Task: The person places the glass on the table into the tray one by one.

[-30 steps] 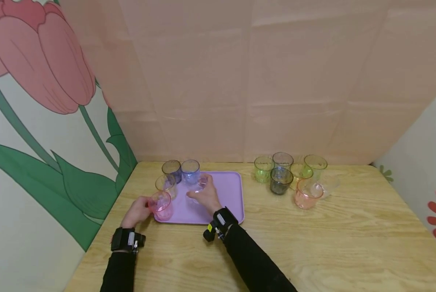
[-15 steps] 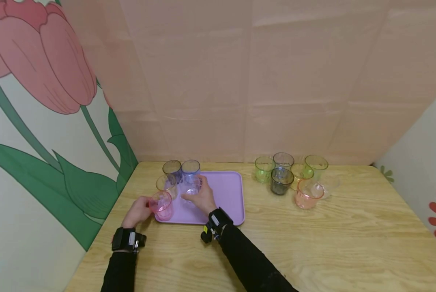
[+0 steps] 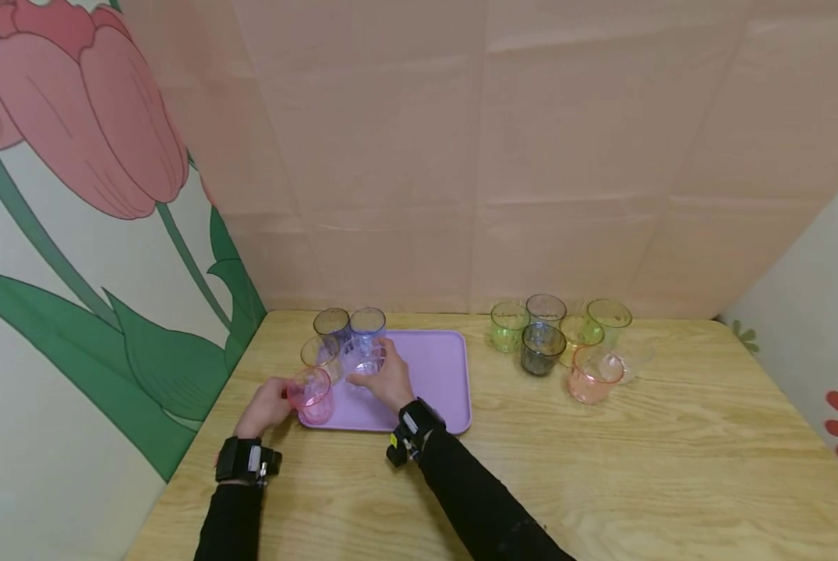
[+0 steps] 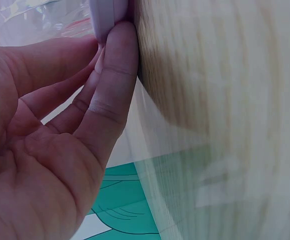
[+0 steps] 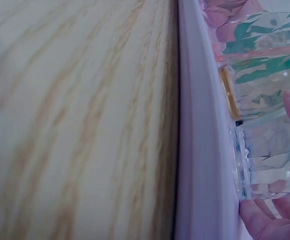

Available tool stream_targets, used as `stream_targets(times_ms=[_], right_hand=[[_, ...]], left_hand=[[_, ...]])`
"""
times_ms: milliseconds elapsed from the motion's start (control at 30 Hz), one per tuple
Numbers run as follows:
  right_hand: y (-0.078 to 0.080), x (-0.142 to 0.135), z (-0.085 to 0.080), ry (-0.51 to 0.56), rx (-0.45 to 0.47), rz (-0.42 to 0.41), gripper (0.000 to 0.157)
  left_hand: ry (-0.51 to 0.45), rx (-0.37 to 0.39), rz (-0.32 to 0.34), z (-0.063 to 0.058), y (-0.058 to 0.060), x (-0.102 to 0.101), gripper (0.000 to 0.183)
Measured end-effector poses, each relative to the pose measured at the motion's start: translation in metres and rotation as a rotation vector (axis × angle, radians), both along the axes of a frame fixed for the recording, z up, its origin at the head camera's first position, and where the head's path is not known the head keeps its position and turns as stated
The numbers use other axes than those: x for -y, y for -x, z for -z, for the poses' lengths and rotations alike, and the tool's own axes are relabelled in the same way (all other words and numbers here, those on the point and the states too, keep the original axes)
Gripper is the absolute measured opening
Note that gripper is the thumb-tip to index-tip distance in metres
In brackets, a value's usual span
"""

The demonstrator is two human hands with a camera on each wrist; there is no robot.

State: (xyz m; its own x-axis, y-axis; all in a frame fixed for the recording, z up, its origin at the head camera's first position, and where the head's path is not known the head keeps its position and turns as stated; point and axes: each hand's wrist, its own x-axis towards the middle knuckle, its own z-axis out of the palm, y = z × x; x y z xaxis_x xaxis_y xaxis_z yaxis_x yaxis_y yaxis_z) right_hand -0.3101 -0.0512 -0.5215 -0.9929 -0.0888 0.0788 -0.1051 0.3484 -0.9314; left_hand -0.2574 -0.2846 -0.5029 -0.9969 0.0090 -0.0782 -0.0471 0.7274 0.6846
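Observation:
On the left of the table lies a purple tray [image 3: 436, 374]. My left hand [image 3: 267, 405] pinches its left edge between thumb and fingers, as the left wrist view shows at the tray rim [image 4: 103, 20]. Close to those fingers, a pink glass [image 3: 313, 405] stands at the tray's front left corner. My right hand [image 3: 390, 380] holds a clear glass [image 5: 272, 155] from its right side, low over the tray. That glass is beside a pale yellow glass [image 3: 319, 357] and in front of a blue glass [image 3: 368, 326]. A dark-rimmed glass [image 3: 331, 326] is at the back left.
Right of the tray stand several more glasses on the wooden table [image 3: 601, 483]: a green glass [image 3: 507, 331], a dark grey glass [image 3: 541, 351], an orange-pink glass [image 3: 592, 378] and others close together. A pinkish sheet [image 3: 426, 156] hangs behind the table.
My right hand has moved the clear glass left, up to the yellow and blue glasses. The left hand has stayed at the tray's edge.

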Motion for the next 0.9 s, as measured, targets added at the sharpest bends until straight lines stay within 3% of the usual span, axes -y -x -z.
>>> stream_targets(times_ms=[633, 900], right_hand=[[0.005, 0.002, 0.004, -0.044, -0.016, -0.016, 0.092], [0.003, -0.01, -0.001, -0.062, -0.038, -0.076, 0.093]], left_hand=[[-0.003, -0.019, 0.007, 0.003, 0.001, 0.002, 0.012], [0.001, -0.033, 0.006, 0.003, 0.0, 0.002, 0.011]])
